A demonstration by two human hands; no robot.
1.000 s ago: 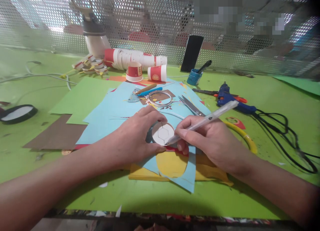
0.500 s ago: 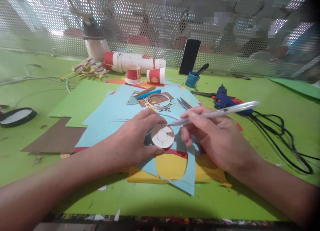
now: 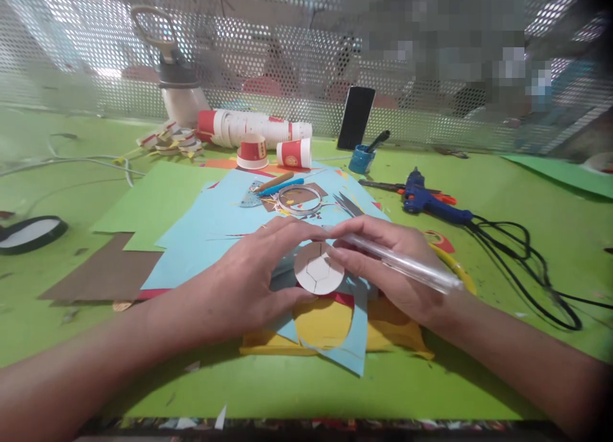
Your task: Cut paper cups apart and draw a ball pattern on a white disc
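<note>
My left hand (image 3: 249,276) has the white disc (image 3: 318,271) pinched by its edge, thumb under at 6 o'clock, fingers over the top at 12. The disc sits on the blue and yellow paper stack (image 3: 330,320), a hexagon pattern inked on its face. Change in the last second: pen (image 3: 402,263) tip was on the disc edge, now it's off. Right hand (image 3: 393,269) has rolled over, pen lying flat across the fingers, barrel trailing to 4 o'clock, grip closed loosely round it; fingertips (image 3: 338,253) now touch the disc's right edge at 3 o'clock. Reads as the line being done and both hands now on the disc. Further out at 12: scissors (image 3: 349,204) and tape ring (image 3: 299,199) on the blue sheet. At 2 o'clock, glue gun (image 3: 428,202) on the green worktop (image 3: 527,193); paper cups (image 3: 292,153) at the back.
</note>
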